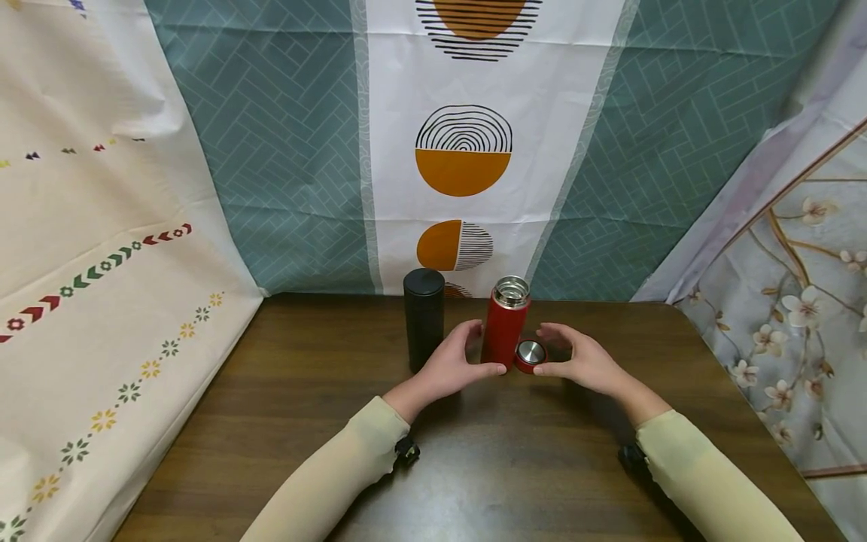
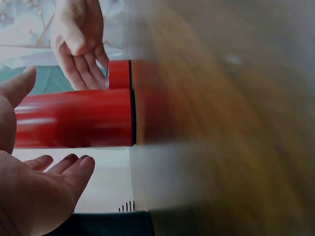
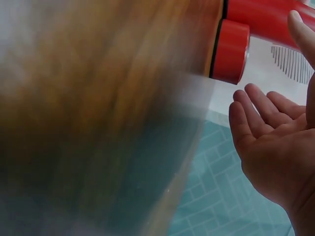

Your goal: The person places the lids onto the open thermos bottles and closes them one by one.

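A red thermos bottle (image 1: pixel 503 335) stands upright on the table, its bare steel mouth facing up. Close to its right is a short red lid (image 1: pixel 531 352) with a silver top face. My left hand (image 1: pixel 452 363) is spread around the bottle's left side; in the left wrist view, a gap shows between the fingers and the bottle (image 2: pixel 74 118). Near the right side of the lid (image 3: pixel 230 51), my right hand (image 1: pixel 584 361) has thumb and fingers apart, holding nothing. The right wrist view shows its fingertips away from the lid.
A black cylindrical bottle (image 1: pixel 424 320) with a lid stands just left of the left hand. The brown wooden table (image 1: pixel 325 436) ends at a patterned curtain (image 1: pixel 298 188) behind. Patterned cloths hang at the left and right sides.
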`<state>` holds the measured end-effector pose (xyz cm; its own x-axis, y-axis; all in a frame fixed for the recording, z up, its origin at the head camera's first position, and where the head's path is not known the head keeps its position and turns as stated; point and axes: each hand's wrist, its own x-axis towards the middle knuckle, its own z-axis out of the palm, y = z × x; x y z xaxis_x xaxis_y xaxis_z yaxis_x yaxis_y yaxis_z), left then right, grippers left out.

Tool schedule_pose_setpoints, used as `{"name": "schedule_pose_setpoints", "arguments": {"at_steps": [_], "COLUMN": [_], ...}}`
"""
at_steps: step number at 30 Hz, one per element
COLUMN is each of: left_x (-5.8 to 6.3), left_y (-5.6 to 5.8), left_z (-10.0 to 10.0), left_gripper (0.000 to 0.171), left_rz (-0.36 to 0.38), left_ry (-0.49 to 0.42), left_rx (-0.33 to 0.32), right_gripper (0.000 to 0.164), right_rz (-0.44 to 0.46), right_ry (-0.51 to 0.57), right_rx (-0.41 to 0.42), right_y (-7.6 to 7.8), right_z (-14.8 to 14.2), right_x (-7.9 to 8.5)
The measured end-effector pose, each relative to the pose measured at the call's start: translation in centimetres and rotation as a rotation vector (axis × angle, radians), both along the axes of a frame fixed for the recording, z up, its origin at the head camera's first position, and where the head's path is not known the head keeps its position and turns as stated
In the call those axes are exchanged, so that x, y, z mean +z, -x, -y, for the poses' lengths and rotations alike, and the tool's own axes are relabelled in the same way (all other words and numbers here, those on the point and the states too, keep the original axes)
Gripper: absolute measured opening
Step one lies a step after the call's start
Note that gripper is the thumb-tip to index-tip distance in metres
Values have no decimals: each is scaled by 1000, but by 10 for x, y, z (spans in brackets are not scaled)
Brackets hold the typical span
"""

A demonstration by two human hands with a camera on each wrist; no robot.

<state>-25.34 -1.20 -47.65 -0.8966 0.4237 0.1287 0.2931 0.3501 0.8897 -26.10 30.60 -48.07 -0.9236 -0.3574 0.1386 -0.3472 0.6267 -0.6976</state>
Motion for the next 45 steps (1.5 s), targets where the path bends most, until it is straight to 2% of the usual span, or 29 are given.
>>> {"name": "schedule_pose_setpoints", "arguments": {"at_steps": [6, 15, 19, 25, 45], "left_x": [2, 3, 2, 3, 6], "left_y": [8, 17, 21, 26, 31], "left_z": [-11, -20, -22, -25, -28], "left_gripper": [95, 98, 97, 95, 86], "left_rz": [8, 23, 18, 13, -20], "left_ry": [-32, -32, -42, -80, -90], "left_rx": [-4, 7, 1, 5, -22], "right_gripper": [94, 95, 95, 95, 89], "right_rz": [22, -30, -22, 5, 21], "right_ry": [-52, -183, -209, -226, -243], "right_rx": [30, 49, 61, 77, 103], "right_y": [9, 23, 26, 29, 34], "right_z": [3, 8, 7, 8, 14], "right_x": [-4, -7, -7, -7, -9]}}
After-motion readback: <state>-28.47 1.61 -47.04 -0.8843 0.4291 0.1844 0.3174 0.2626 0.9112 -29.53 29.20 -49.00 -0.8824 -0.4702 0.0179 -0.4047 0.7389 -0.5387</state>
